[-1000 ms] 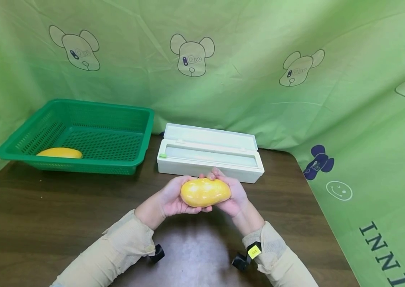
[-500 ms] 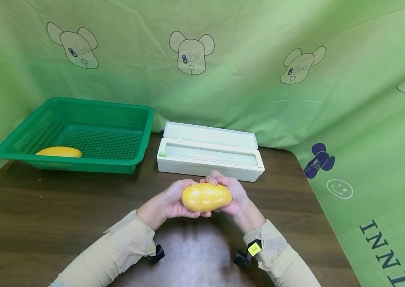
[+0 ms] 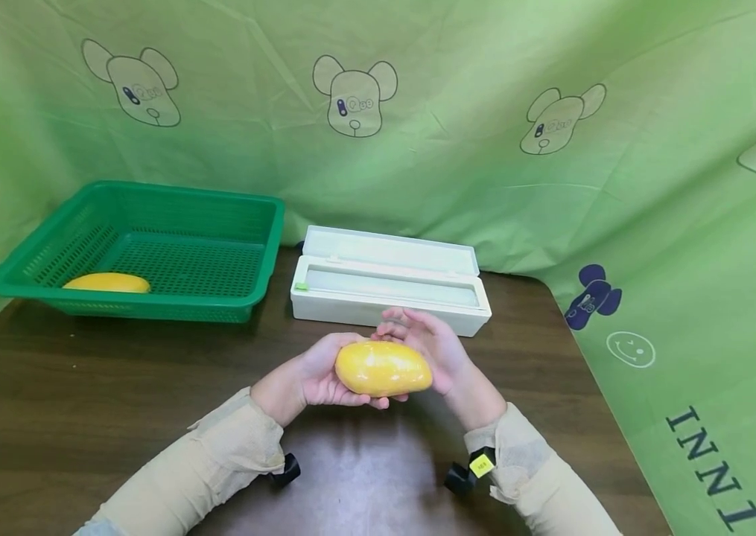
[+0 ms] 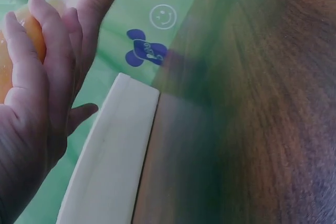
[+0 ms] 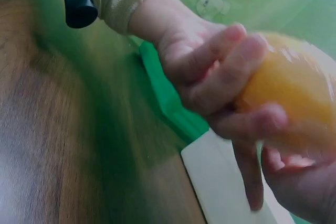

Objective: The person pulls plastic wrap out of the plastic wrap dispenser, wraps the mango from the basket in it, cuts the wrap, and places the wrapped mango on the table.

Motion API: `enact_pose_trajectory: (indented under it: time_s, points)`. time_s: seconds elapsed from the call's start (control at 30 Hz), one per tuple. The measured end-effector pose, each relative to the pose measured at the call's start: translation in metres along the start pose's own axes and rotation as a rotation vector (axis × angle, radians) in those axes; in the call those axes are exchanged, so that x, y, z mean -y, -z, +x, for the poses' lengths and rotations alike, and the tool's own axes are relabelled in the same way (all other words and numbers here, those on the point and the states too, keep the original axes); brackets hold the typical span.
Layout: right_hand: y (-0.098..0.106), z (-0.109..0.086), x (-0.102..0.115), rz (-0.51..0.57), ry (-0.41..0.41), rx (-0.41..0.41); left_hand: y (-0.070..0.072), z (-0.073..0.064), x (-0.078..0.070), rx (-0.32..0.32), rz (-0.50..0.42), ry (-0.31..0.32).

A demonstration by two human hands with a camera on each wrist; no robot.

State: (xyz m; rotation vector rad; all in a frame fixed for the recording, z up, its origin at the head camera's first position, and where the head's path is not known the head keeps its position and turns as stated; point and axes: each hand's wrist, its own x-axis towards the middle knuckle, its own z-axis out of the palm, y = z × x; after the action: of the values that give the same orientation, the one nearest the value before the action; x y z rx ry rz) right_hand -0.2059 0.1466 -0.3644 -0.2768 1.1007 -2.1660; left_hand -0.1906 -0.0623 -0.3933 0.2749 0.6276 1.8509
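A yellow mango (image 3: 383, 369), glossy as if wrapped in clear film, is held above the table in front of the person. My left hand (image 3: 322, 374) grips its left end, fingers curled underneath, as the right wrist view also shows around the mango (image 5: 294, 90). Beside the mango's right end is my right hand (image 3: 441, 351), its fingers loosened and spread behind the fruit. Whether the right fingers still touch it is hard to tell. Just behind the hands stands a long white cling film dispenser (image 3: 378, 307) with its lid (image 3: 391, 249) raised.
On the left sits a green plastic basket (image 3: 262, 294) with another yellow mango (image 3: 108, 282) inside. A green patterned cloth (image 3: 445, 171) hangs behind and along the right side of the dark wooden table (image 3: 150, 394).
My right hand has loosened from the mango and drawn slightly right, its fingers opening out. The left hand keeps its grip, and the mango has dropped slightly in view.
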Motion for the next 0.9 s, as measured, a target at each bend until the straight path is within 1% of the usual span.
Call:
enact_pose_trajectory:
  time_s: [0.07, 0.13, 0.23, 0.37, 0.43, 0.53, 0.6, 0.63, 0.7, 0.73, 0.8, 0.87, 0.9]
  points:
    - [-0.003, 0.003, 0.000, -0.034, -0.025, -0.010, 0.000, 0.000, 0.001, -0.005, -0.002, -0.007]
    - [-0.006, 0.006, 0.000, -0.032, -0.050, -0.014, -0.001, 0.001, 0.002, -0.008, -0.001, -0.021]
    - [-0.008, 0.009, -0.001, 0.045, -0.078, 0.013, -0.005, 0.002, 0.002, -0.024, 0.010, -0.046]
    - [-0.008, 0.013, -0.001, 0.160, -0.092, 0.090, -0.010, 0.003, 0.001, -0.073, 0.027, -0.071]
    - [-0.007, 0.014, -0.001, 0.191, -0.089, 0.111, -0.010, 0.003, 0.000, -0.091, 0.017, -0.072]
    - [-0.003, 0.014, -0.003, 0.206, -0.072, 0.106, -0.010, 0.003, 0.000, -0.105, -0.008, -0.056]
    - [0.000, 0.013, -0.003, 0.192, -0.039, 0.072, -0.009, 0.002, 0.000, -0.126, -0.039, -0.040]
    - [0.002, 0.012, -0.004, 0.184, -0.014, 0.043, -0.008, 0.002, 0.000, -0.140, -0.054, -0.041]
    - [0.006, 0.010, -0.006, 0.150, 0.035, -0.021, -0.007, 0.001, -0.002, -0.187, -0.109, -0.053]
    - [0.006, 0.008, -0.008, 0.131, 0.058, -0.060, -0.007, 0.001, -0.003, -0.214, -0.133, -0.065]
    - [0.004, 0.008, -0.014, 0.088, 0.110, -0.170, -0.006, 0.000, -0.005, -0.263, -0.161, -0.096]
    - [-0.002, 0.009, -0.022, 0.049, 0.164, -0.270, -0.008, -0.001, -0.007, -0.323, -0.155, -0.121]
    - [-0.006, 0.010, -0.025, 0.047, 0.181, -0.319, -0.008, -0.001, -0.008, -0.347, -0.133, -0.127]
